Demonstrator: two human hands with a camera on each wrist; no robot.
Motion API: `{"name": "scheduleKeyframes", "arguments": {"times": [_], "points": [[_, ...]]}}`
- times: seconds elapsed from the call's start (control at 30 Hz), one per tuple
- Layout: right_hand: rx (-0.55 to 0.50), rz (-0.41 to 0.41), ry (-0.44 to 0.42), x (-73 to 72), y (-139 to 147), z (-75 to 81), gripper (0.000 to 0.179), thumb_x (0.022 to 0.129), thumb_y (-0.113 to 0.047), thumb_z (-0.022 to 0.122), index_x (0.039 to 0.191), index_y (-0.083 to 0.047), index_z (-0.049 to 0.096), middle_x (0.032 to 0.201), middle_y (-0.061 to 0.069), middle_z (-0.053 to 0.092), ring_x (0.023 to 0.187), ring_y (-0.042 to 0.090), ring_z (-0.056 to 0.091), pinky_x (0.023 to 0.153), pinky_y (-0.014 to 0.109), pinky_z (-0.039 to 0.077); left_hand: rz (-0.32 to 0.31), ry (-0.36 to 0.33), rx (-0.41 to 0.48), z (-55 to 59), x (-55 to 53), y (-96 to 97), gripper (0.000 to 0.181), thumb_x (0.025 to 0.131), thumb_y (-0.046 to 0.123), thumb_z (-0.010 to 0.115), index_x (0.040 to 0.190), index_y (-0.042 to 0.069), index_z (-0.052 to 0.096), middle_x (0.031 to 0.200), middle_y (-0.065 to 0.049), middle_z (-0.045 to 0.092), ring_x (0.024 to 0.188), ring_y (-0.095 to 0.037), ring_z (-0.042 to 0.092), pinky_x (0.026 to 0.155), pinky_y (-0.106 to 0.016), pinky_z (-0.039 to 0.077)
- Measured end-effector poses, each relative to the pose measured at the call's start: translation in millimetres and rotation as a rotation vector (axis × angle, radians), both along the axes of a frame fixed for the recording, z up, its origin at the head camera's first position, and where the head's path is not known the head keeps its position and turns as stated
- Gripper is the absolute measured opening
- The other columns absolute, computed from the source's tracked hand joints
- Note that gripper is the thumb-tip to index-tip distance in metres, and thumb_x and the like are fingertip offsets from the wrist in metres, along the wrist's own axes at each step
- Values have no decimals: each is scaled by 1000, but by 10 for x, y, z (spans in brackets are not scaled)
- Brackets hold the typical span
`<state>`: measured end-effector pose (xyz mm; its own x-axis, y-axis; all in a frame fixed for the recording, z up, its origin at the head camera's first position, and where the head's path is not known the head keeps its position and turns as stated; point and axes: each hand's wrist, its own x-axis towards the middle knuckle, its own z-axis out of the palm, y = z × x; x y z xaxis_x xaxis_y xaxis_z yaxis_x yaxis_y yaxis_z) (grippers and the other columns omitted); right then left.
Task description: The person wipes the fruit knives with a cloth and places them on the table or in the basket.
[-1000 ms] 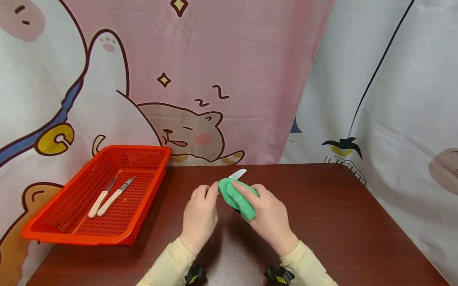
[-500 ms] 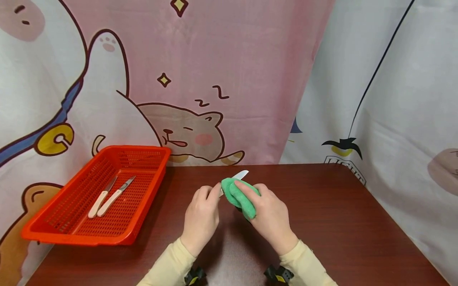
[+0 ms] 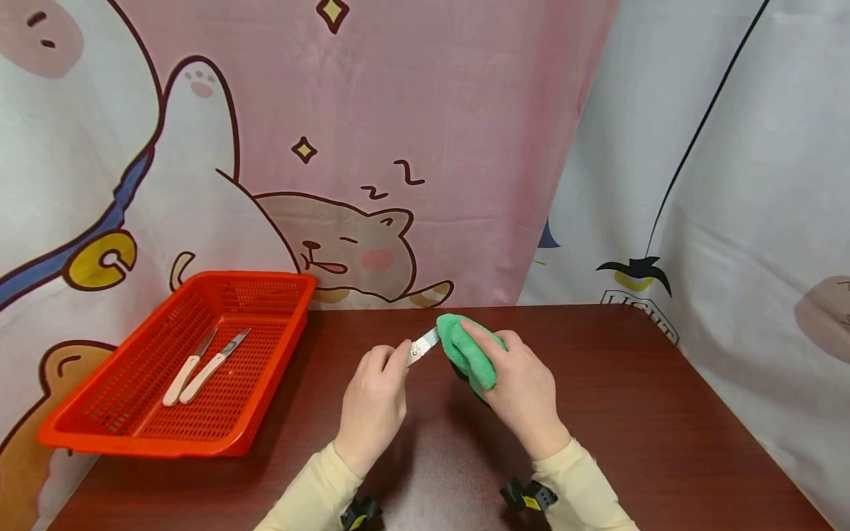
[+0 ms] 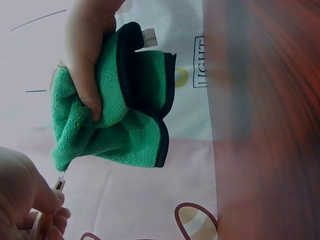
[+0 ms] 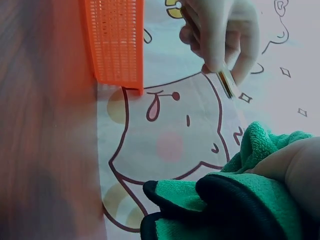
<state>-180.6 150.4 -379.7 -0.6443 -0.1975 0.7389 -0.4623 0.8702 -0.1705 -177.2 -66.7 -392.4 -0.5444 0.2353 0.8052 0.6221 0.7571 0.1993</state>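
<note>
My left hand point(image 3: 373, 405) grips the handle of a knife point(image 3: 425, 344), whose blade points up and to the right above the table. In my right hand point(image 3: 524, 391) is a folded green cloth point(image 3: 468, 354) with dark edging, wrapped over the outer part of the blade, so the tip is hidden. The index finger lies along the top of the cloth. In the left wrist view the cloth point(image 4: 110, 120) hangs in folds from the right hand, a small white tag at its edge. The right wrist view shows the handle end point(image 5: 227, 82) between the left fingers.
An orange-red plastic basket point(image 3: 229, 442) stands at the table's left. Inside lie two knives with pale handles, one knife point(image 3: 182, 376) left of the other knife point(image 3: 214, 365). The dark brown table point(image 3: 631, 413) meets a cartoon-printed curtain point(image 3: 465, 147) behind.
My right hand and the cloth have slid up and right along the blade, baring the part near the handle and covering the tip. My left hand has barely moved.
</note>
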Motion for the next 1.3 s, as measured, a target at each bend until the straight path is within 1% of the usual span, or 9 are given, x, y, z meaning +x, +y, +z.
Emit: {"name": "scheduleKeyframes", "arguments": {"times": [0.13, 0.2, 0.4, 0.53, 0.67, 0.8, 0.97, 1.17, 1.3], "points": [[-15, -25, -12, -11, 54, 13, 77, 68, -11, 88, 136, -30, 59, 100, 10, 61, 76, 27, 63, 47, 39, 47, -5, 17, 4, -1, -3, 0, 44, 76, -11, 75, 117, -2, 64, 91, -13, 57, 77, -25, 55, 59, -33, 54], [-22, -33, -15, -18, 76, 20, 77, 67, -11, 88, 136, -30, 59, 100, 10, 61, 77, 27, 64, 47, 40, 47, -7, 21, 9, 2, -4, 0, 44, 75, -11, 75, 116, -2, 64, 91, -13, 57, 77, -25, 55, 59, -33, 54], [-27, -48, -33, -28, 119, 40, 81, 65, -8, 88, 137, -31, 58, 100, 11, 61, 78, 28, 64, 48, 42, 48, -14, 7, 16, 11, 0, -1, 44, 76, -10, 75, 117, -1, 64, 91, -13, 57, 78, -24, 55, 60, -33, 55], [-25, -50, -24, -35, 137, 48, 81, 65, -8, 89, 137, -30, 58, 100, 11, 61, 77, 28, 65, 48, 42, 48, -14, -1, 20, 13, 0, -5, 43, 77, -10, 75, 118, -1, 63, 92, -13, 58, 78, -24, 55, 61, -33, 55], [-25, -58, -17, -44, 161, 58, 79, 67, -9, 88, 137, -30, 58, 99, 12, 62, 75, 28, 64, 46, 41, 47, -17, 10, 30, 9, -6, -8, 43, 76, -10, 76, 117, 0, 64, 91, -13, 58, 77, -25, 56, 62, -33, 55], [-32, -75, -34, -46, 201, 77, 80, 68, -6, 86, 138, -31, 57, 100, 11, 61, 75, 28, 64, 46, 40, 46, -21, 19, 40, 9, -17, -9, 43, 76, -10, 76, 116, 0, 64, 91, -14, 58, 77, -26, 56, 62, -34, 55], [-44, -92, -54, -39, 249, 109, 82, 68, -3, 85, 140, -32, 56, 100, 11, 61, 76, 29, 64, 47, 41, 46, -16, 4, 50, 32, -17, -23, 45, 74, -10, 79, 115, 0, 63, 92, -14, 59, 77, -25, 56, 64, -34, 56], [-63, -90, -32, -17, 283, 160, 81, 69, -5, 85, 140, -31, 56, 101, 12, 61, 76, 30, 64, 49, 43, 48, 8, -20, 45, 44, -14, -51, 46, 74, -8, 81, 116, 1, 63, 94, -14, 60, 78, -24, 57, 66, -33, 58], [-77, -75, -3, 15, 297, 208, 79, 70, -6, 83, 141, -31, 55, 103, 12, 60, 78, 29, 64, 51, 45, 48, 12, -14, 49, 40, -20, -58, 46, 74, -8, 81, 115, 0, 63, 94, -15, 60, 78, -25, 57, 65, -34, 58]]}}
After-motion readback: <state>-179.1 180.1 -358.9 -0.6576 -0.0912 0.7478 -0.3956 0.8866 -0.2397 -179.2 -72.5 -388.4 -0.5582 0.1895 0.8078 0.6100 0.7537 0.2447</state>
